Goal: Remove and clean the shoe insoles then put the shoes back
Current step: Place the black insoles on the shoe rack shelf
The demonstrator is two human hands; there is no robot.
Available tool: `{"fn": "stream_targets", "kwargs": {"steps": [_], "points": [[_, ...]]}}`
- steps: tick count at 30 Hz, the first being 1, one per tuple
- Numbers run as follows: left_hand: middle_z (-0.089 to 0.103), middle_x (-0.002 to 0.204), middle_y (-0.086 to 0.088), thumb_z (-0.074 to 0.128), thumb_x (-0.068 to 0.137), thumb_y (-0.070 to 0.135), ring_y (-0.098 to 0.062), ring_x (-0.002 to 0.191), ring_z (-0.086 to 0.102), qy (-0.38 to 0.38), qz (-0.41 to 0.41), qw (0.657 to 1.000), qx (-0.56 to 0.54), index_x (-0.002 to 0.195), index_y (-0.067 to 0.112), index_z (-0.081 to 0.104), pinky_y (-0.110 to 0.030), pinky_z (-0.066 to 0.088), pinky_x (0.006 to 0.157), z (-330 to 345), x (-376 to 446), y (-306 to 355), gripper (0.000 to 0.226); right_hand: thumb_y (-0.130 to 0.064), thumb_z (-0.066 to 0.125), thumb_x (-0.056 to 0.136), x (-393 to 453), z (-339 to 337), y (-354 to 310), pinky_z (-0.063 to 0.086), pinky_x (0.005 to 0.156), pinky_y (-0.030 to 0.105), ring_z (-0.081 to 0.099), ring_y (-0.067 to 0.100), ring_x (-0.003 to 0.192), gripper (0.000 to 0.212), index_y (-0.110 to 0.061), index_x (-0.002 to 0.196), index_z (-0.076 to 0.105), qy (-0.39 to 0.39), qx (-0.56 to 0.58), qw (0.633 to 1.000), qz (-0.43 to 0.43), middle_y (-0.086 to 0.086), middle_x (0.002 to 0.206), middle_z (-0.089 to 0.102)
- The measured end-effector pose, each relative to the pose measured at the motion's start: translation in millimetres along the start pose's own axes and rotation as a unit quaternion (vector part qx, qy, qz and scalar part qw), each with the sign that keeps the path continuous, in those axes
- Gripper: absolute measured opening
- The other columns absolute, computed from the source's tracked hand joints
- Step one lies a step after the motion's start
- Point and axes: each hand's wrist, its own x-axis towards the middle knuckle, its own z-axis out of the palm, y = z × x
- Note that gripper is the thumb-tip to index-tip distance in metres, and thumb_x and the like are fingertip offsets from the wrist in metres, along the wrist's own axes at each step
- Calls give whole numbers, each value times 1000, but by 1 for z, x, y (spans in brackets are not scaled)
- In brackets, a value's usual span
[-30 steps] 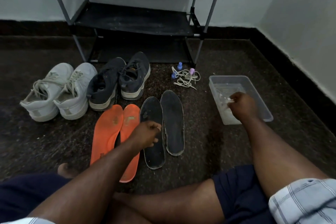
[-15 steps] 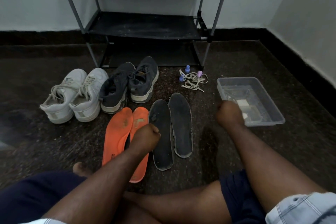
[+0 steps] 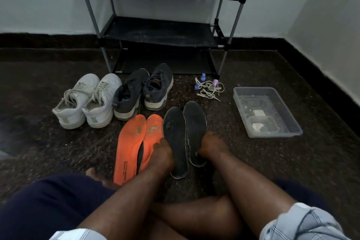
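Observation:
Two black insoles lie side by side on the dark floor, the left black insole (image 3: 174, 138) and the right black insole (image 3: 194, 122). Two orange insoles (image 3: 132, 142) lie to their left. My left hand (image 3: 161, 155) rests with bent fingers where the right orange insole meets the left black one; the blur hides whether it grips anything. My right hand (image 3: 211, 146) is curled on the lower part of the right black insole, and a pale bit of cloth shows at its fingers. The white shoes (image 3: 85, 101) and dark grey shoes (image 3: 143, 91) stand behind the insoles.
A clear plastic tub (image 3: 266, 113) with water and white scraps sits at the right. Loose laces and small purple caps (image 3: 209, 87) lie near the black shoe rack (image 3: 161, 31), which stands against the back wall. My crossed legs fill the foreground.
My right hand has left the tub and swung left onto the right black insole. My left hand has slid slightly left toward the orange insole. The view has tilted up.

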Motion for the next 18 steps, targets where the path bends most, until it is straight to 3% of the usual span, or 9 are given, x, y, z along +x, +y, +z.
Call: {"fn": "stream_targets", "kwargs": {"steps": [3,5,7,9,11,14,18], "points": [[54,122,-13,68,89,30,-31,110,57,-9,-30,997,-77,130,7,40,-30,41,80,-5,2,2,55,-32,83,70,-3,2,0,51,91,37,60,32,115,80,-3,129,38,17,40,999,20,16,125,59],[62,109,-9,72,80,23,-28,98,62,-21,-70,988,-135,115,6,55,-34,50,76,-11,4,2,42,-21,82,72,-3,-4,1,60,71,40,68,35,96,60,-4,119,48,-12,139,989,55,17,113,63],[69,101,-16,66,77,15,-33,90,68,-29,-95,965,-244,102,6,66,-43,59,74,-15,6,0,27,-7,74,78,-3,-9,6,60,53,43,69,35,81,34,-4,108,58,-60,288,952,81,20,107,64],[70,99,-16,57,85,7,-33,90,70,-52,-108,926,-358,104,11,66,-47,62,73,-22,0,5,22,-2,67,85,-4,-14,15,60,51,44,68,32,80,17,-6,101,62,-65,382,918,87,20,107,66],[72,97,-12,50,90,3,-29,89,71,-70,-101,898,-423,106,19,63,-43,62,71,-27,-6,9,25,-3,63,90,-6,-23,23,60,51,40,69,28,81,15,-10,103,64,-49,438,894,79,17,108,67],[70,90,-4,49,95,3,-23,81,68,-58,-73,881,-464,101,24,62,-35,59,64,-35,-12,17,26,-6,60,94,-12,-34,30,56,46,32,66,27,83,17,-14,109,62,-30,510,857,67,15,111,66],[70,102,-6,48,100,7,-22,85,70,-37,-36,867,-496,100,27,63,-34,59,63,-45,-7,27,25,-6,59,95,-10,-51,27,57,54,35,66,28,95,23,-17,115,60,-8,594,804,25,9,115,63]]}}
